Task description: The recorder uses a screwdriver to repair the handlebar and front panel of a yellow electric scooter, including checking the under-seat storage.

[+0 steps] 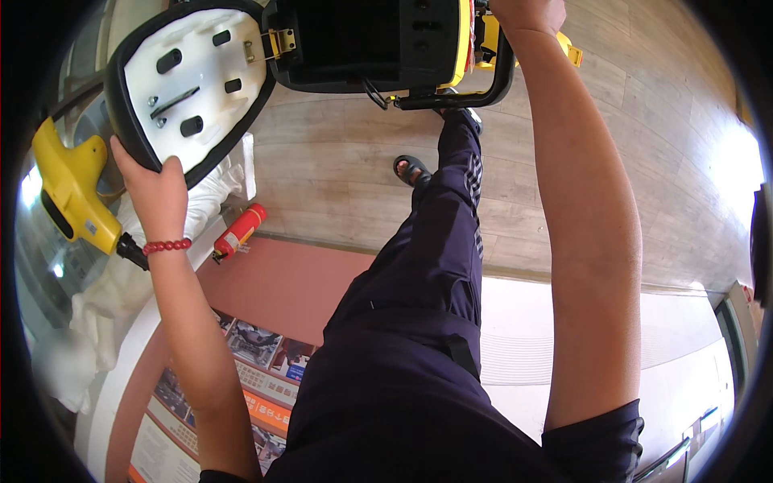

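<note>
Left hand [157, 189]: fingers closed on lower rim of raised scooter seat [189, 80], black edge, white moulded underside facing camera, hinged open at upper left.
Right hand [527, 14]: at top edge, wrapped over black rear grab rail [475, 98]; fingers partly out of frame, apparently gripping.
Open storage compartment [366, 44]: black, just beside seat hinge, yellow bodywork at its right.
Red bead bracelet [167, 245]: on left wrist.
Yellow scooter panel [72, 189]: left of wrist.
Red fire extinguisher [239, 232]: lying on floor below seat.
Sandalled foot [412, 171]: on wooden floor [628, 121].
Risk, judged: seat dropping shut if left grip slips, pinching anything at compartment edge; scooter tipping if rail pulled sideways.
</note>
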Motion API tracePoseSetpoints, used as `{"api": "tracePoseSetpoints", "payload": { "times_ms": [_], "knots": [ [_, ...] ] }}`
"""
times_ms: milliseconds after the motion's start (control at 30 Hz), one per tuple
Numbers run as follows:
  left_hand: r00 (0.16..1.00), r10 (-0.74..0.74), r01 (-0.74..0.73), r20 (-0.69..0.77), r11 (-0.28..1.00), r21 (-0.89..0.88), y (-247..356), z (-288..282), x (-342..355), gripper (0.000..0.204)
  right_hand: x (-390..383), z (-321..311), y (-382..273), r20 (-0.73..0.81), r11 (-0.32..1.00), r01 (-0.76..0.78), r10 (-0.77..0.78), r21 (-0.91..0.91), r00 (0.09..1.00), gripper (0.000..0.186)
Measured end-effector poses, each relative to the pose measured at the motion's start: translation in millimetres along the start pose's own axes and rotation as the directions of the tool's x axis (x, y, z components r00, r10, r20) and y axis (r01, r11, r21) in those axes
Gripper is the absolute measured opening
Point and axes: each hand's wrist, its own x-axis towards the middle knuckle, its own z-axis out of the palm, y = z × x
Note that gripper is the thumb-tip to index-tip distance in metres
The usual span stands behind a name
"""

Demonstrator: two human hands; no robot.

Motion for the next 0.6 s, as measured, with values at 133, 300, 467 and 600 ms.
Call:
{"api": "tracePoseSetpoints", "payload": {
  "times_ms": [133,300,467,600],
  "knots": [
    [1.0,0.002,-0.002,0.0,0.998,-0.056,-3.7,2.2,-7.4,0.078,-0.8,-1.6,-0.8,-0.008,1.0,-0.013,0.013,0.013,1.0,0.025],
    [1.0,0.013,-0.013,-0.008,0.999,-0.039,-4.0,0.9,-4.5,0.077,0.2,-1.6,0.2,0.032,0.999,-0.035,0.035,0.008,0.999,0.027],
    [1.0,0.013,-0.013,-0.008,0.999,-0.046,-4.8,1.1,-5.1,0.077,-0.9,1.8,1.4,-0.032,0.999,-0.017,0.018,0.034,0.999,0.031],
    [0.999,0.031,-0.032,-0.032,0.999,-0.033,-6.6,2.8,-6.0,0.077,-0.2,1.9,2.3,-0.001,0.999,-0.032,0.032,0.014,0.999,0.033]
  ]
}}
